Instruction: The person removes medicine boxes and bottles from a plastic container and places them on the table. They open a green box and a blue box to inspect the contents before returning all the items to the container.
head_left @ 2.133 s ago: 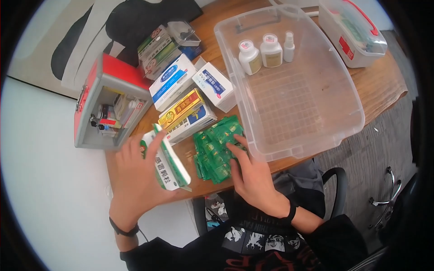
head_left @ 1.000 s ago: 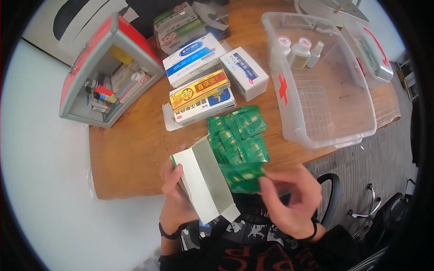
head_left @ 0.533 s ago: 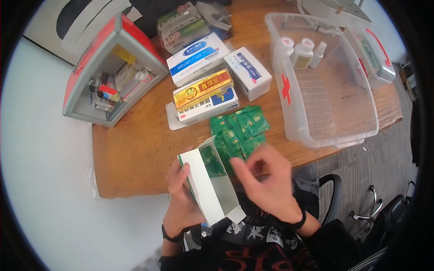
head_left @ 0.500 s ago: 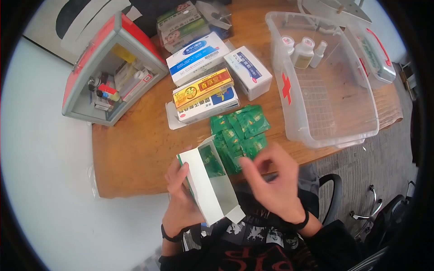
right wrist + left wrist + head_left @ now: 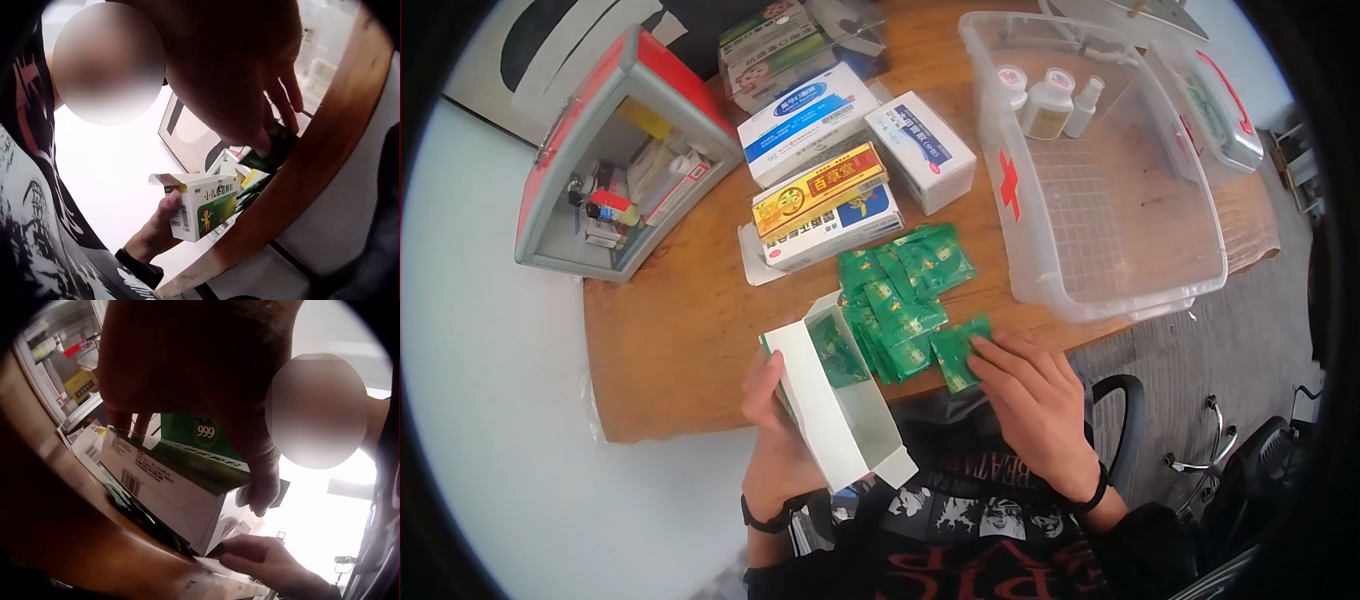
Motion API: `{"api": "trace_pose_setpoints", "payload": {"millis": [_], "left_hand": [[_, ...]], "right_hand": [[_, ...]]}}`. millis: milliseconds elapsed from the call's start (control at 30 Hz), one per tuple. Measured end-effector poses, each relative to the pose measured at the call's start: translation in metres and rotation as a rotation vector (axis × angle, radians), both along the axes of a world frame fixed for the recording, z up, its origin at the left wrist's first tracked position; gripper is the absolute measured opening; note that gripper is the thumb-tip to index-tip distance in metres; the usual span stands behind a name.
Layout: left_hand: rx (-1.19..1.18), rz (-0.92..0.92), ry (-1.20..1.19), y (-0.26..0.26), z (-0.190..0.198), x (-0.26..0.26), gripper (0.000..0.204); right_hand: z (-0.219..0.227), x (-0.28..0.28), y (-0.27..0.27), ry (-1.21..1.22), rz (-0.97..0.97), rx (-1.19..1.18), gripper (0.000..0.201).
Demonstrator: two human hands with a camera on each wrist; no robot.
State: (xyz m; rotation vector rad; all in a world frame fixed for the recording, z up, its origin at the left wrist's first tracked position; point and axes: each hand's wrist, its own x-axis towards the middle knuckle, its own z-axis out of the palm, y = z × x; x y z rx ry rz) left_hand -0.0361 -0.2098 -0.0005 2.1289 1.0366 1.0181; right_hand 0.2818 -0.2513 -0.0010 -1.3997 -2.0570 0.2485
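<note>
My left hand (image 5: 785, 455) grips a white-and-green medicine box (image 5: 812, 405), tilted with its open side up, over the table's front edge. One green sachet (image 5: 838, 350) lies inside at the far end. The right wrist view shows the printed front of the box (image 5: 215, 203), with its end flap standing open. To the right of a pile of green sachets (image 5: 895, 300), my right hand (image 5: 1040, 410) pinches a single sachet (image 5: 955, 355) near the table edge. That sachet (image 5: 278, 147) looks dark under the fingers in the right wrist view.
Behind the pile are several medicine boxes (image 5: 830, 235), a yellow one on top. A clear bin (image 5: 1040, 260) with a red cross holds two white bottles and a spray bottle. A red-and-grey cabinet (image 5: 625, 170) stands left, a lidded case (image 5: 1210, 110) back right.
My right hand put a sachet into the box, then moved back to the pile and took another sachet at its right. The left hand turned the box open side up and still holds it.
</note>
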Motion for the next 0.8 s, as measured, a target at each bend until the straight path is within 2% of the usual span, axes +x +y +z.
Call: {"api": "trace_pose_setpoints", "payload": {"millis": [100, 200, 233, 333, 433, 533, 633, 733, 767, 800], "left_hand": [[0.044, 0.029, 0.115, -0.001, 0.007, 0.002, 0.147], [0.078, 0.034, 0.206, -0.002, 0.013, 0.007, 0.147], [0.089, 0.05, 0.246, -0.002, 0.019, 0.01, 0.143], [0.113, 0.057, 0.277, -0.004, 0.026, 0.017, 0.133], [0.113, 0.057, 0.311, -0.007, 0.033, 0.019, 0.134], [0.11, 0.066, 0.256, -0.007, 0.029, 0.021, 0.134], [0.134, 0.086, 0.156, -0.004, 0.017, 0.018, 0.135], [0.107, 0.082, 0.129, -0.003, 0.017, 0.014, 0.138], [0.094, 0.077, 0.112, -0.003, 0.015, 0.012, 0.138], [0.083, 0.071, 0.095, -0.003, 0.012, 0.009, 0.139]], "right_hand": [[0.019, -0.017, -0.008, 0.456, -0.239, 0.002, 0.031], [0.038, -0.042, 0.001, 1.063, -0.218, -0.294, 0.026], [0.043, -0.049, 0.007, 1.075, -0.215, -0.354, 0.023], [0.046, -0.07, 0.027, 1.086, -0.179, -0.429, 0.018], [0.042, -0.078, 0.039, 0.904, -0.136, -0.484, 0.019], [0.034, -0.081, 0.047, 0.568, -0.127, -0.173, 0.025], [0.031, -0.074, 0.036, 0.779, -0.126, -0.342, 0.023], [0.014, -0.047, 0.037, 0.45, -0.09, -0.007, 0.021], [0.02, -0.037, 0.031, 0.336, -0.016, -0.172, 0.03], [0.018, -0.035, 0.03, 0.247, 0.012, -0.156, 0.034]]}}
